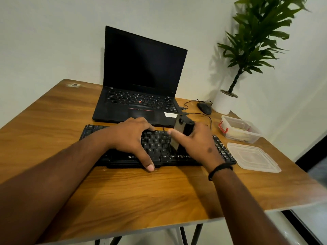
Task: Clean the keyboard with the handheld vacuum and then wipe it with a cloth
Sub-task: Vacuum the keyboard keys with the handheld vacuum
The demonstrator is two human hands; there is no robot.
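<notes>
From the head view, the keyboard [159, 149] lies flat on the table [123, 200], just in front of the open laptop [139, 96], close to the person so both arms reach it without stretching. The left hand [131, 138] is spread over the left-middle keys with fingers mostly straight and the thumb down at the front edge; it seems to be pinning the board so it won't slide. The right hand [196, 142] is wrapped around the handheld vacuum [182, 133], which stands roughly upright with its lower end down on the keys right of centre, probably so the suction mouth meets the gaps between keys. This looks like the vacuuming step, with wiping yet to come. Off to the right sit an open plastic box [238, 129] and its lid [253, 157] lying apart beside the keyboard's end; the box may hold the cloth, though I cannot tell. A mouse [204, 107] and potted plant [228, 101] stand farther back.
</notes>
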